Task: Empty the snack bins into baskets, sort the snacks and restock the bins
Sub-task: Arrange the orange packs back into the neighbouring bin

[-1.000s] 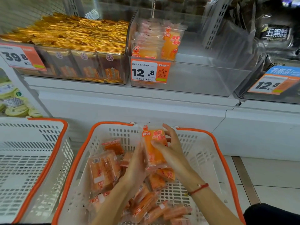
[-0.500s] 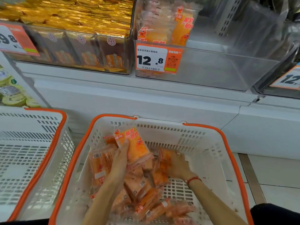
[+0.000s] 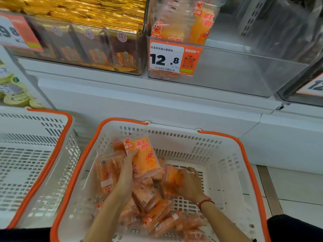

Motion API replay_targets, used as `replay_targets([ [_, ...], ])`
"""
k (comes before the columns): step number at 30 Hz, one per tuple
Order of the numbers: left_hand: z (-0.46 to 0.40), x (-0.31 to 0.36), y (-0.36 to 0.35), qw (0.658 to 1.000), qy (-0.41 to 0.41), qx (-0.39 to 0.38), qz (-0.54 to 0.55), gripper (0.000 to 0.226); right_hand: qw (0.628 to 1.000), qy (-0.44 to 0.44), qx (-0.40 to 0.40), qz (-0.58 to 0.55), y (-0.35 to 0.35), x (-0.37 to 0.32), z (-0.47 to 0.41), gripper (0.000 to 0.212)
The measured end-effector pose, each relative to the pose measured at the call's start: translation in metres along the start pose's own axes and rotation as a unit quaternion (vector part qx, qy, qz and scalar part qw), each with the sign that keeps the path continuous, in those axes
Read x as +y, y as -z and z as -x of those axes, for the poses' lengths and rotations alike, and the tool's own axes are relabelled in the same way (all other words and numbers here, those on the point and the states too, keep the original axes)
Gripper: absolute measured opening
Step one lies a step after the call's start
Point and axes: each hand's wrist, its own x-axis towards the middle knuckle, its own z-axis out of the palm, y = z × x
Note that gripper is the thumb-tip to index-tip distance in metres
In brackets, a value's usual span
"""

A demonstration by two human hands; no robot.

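Gathering orange packets from basket point(image 3: 225, 165) for restock.
Left hand point(image 3: 126, 172) grips stacked packets point(image 3: 145, 158); right hand point(image 3: 189, 185) has dropped back into the pile, apparently pinching another packet point(image 3: 172, 177); clear bin point(image 3: 236, 74) mostly unfilled.

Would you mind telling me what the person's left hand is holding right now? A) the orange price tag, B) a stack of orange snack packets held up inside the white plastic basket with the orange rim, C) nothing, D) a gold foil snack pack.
B: the left hand grips a stack of orange snack packets above the heap inside the white plastic basket with the orange rim.
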Motion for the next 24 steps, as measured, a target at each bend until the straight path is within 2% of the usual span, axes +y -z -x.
replay_targets([
  [2, 0.005, 0.006, -0.003, 1.000, -0.020, -0.007, -0.002, 0.038, 0.999, 0.023, -0.033, -0.013, 0.008, -0.001, 0.008, 0.089],
  [4, 0.005, 0.009, -0.002, 0.999, -0.028, -0.005, -0.025, 0.036, 0.993, 0.056, -0.092, -0.054, 0.019, -0.001, 0.019, 0.078],
  [5, 0.005, 0.011, -0.001, 0.999, -0.032, -0.012, -0.033, 0.033, 0.990, 0.064, -0.098, -0.079, 0.027, 0.000, 0.024, 0.077],
  [7, 0.007, 0.015, -0.002, 0.997, -0.029, -0.026, -0.061, 0.020, 0.990, 0.065, -0.050, -0.114, 0.051, -0.003, 0.026, 0.082],
  [9, 0.007, 0.018, 0.000, 0.995, -0.021, -0.041, -0.085, 0.016, 0.989, 0.112, 0.047, -0.089, 0.089, -0.011, 0.025, 0.066],
  [10, 0.007, 0.021, 0.001, 0.995, -0.018, -0.044, -0.093, 0.016, 0.979, 0.156, 0.111, -0.066, 0.110, -0.017, 0.025, 0.060],
  [13, 0.006, 0.023, 0.004, 0.994, -0.020, -0.057, -0.093, 0.025, 0.923, 0.302, 0.236, -0.022, 0.172, -0.047, 0.044, 0.065],
  [14, 0.007, 0.025, 0.004, 0.993, -0.019, -0.064, -0.093, 0.029, 0.907, 0.348, 0.238, -0.007, 0.184, -0.058, 0.052, 0.066],
  [16, 0.007, 0.028, 0.005, 0.991, -0.024, -0.085, -0.100, 0.039, 0.893, 0.407, 0.187, 0.041, 0.196, -0.082, 0.073, 0.068],
  [18, 0.010, 0.034, 0.002, 0.989, -0.032, -0.112, -0.091, 0.037, 0.885, 0.429, 0.155, 0.098, 0.193, -0.099, 0.088, 0.075],
  [20, 0.009, 0.036, -0.004, 0.989, -0.042, -0.125, -0.065, 0.033, 0.884, 0.426, 0.164, 0.099, 0.185, -0.107, 0.095, 0.083],
  [22, 0.005, 0.032, -0.006, 0.987, -0.049, -0.136, -0.068, 0.038, 0.909, 0.391, 0.142, -0.025, 0.183, -0.110, 0.098, 0.080],
  [24, 0.004, 0.027, -0.008, 0.986, -0.044, -0.141, -0.076, 0.048, 0.924, 0.324, 0.071, -0.192, 0.184, -0.110, 0.100, 0.065],
])
